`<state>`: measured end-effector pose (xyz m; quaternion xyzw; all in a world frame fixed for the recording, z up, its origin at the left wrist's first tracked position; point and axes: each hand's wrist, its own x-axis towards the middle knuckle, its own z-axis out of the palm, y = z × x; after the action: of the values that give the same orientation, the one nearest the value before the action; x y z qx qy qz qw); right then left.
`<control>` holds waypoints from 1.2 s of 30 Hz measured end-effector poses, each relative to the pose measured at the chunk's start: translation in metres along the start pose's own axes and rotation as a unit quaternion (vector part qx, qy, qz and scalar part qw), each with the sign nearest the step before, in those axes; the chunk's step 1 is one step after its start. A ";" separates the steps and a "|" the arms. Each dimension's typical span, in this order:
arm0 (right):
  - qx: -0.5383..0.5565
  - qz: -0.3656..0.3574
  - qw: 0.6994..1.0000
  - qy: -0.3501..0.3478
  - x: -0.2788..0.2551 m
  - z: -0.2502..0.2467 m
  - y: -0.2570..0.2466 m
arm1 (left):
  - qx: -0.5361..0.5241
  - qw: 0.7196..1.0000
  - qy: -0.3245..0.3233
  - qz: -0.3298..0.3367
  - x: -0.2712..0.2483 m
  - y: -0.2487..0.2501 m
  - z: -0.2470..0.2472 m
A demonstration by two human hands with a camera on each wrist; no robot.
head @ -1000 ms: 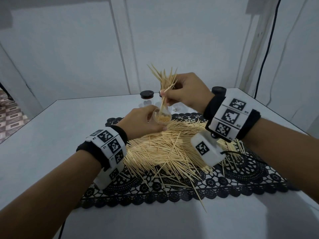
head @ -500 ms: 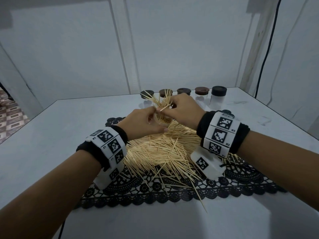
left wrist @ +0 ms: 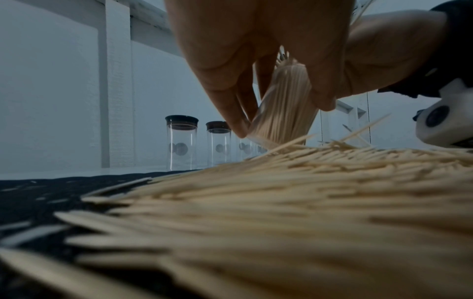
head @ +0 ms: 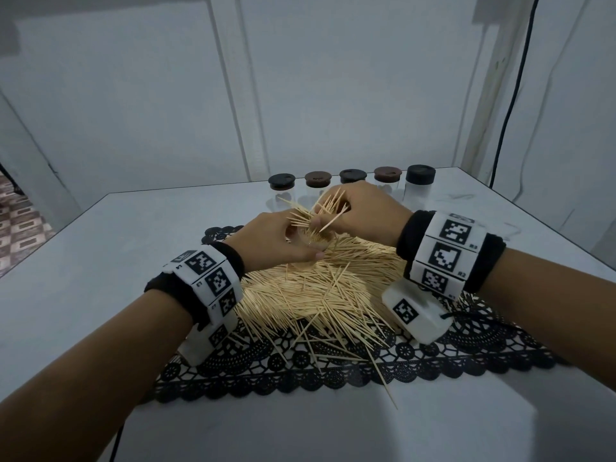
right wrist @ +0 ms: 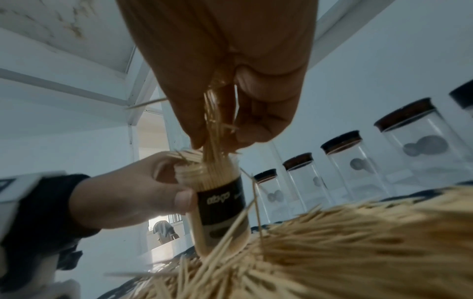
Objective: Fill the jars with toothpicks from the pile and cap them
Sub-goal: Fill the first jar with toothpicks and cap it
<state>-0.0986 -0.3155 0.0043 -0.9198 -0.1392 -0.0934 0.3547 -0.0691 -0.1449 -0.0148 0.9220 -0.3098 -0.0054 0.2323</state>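
Note:
A big pile of toothpicks [head: 320,288] lies on a black lace mat [head: 466,348]. My left hand [head: 280,241] grips a small clear jar [right wrist: 220,204] with a black label, standing in the pile and nearly full of toothpicks [left wrist: 284,109]. My right hand [head: 360,215] pinches a bundle of toothpicks [right wrist: 215,125] right over the jar's mouth, their lower ends inside it. Loose sticks fan out between the two hands [head: 310,215].
Several capped, empty clear jars [head: 418,186] with dark lids stand in a row at the table's far edge behind the hands. Stray toothpicks [head: 383,378] reach past the mat's front border. A black cable [head: 510,95] hangs at the right wall.
My right hand came down from well above the jar, bringing the toothpick bundle into the jar's mouth. The left hand kept holding the jar in place.

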 end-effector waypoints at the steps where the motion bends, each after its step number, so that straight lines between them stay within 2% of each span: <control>1: 0.000 -0.002 1.000 0.009 -0.001 -0.002 0.001 | -0.002 1.000 0.000 -0.001 0.000 0.001 0.000; 5: 0.005 -0.019 0.999 0.046 -0.004 -0.005 0.003 | -0.016 1.000 0.007 0.006 -0.002 0.004 -0.001; 14: -0.064 -0.033 0.997 -0.011 -0.007 -0.005 0.000 | -0.035 0.999 0.015 0.013 -0.004 0.006 -0.002; 18: -0.010 -0.014 1.000 0.005 -0.005 -0.014 0.002 | -0.030 0.999 0.015 0.005 -0.004 0.006 -0.001; 21: 0.028 -0.032 0.998 0.036 -0.005 -0.015 0.001 | -0.025 1.000 0.018 -0.002 -0.004 0.005 -0.001; 25: 0.006 -0.068 0.996 0.052 -0.007 -0.011 -0.003 | -0.024 1.000 0.019 -0.002 -0.004 0.005 -0.001; 29: -0.067 -0.093 0.993 0.015 -0.011 -0.007 -0.006 | -0.029 0.999 0.021 0.011 -0.003 0.004 0.000; 32: -0.064 -0.080 0.995 -0.008 -0.013 -0.004 -0.005 | -0.031 0.999 0.032 0.014 -0.002 0.003 0.000; 36: -0.059 -0.096 0.993 0.029 -0.013 -0.004 0.000 | -0.047 0.998 0.032 0.017 -0.003 0.004 -0.001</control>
<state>-0.1114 -0.3206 0.0035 -0.9184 -0.2106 -0.1620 0.2933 -0.0733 -0.1454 -0.0127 0.9043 -0.3176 0.0138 0.2850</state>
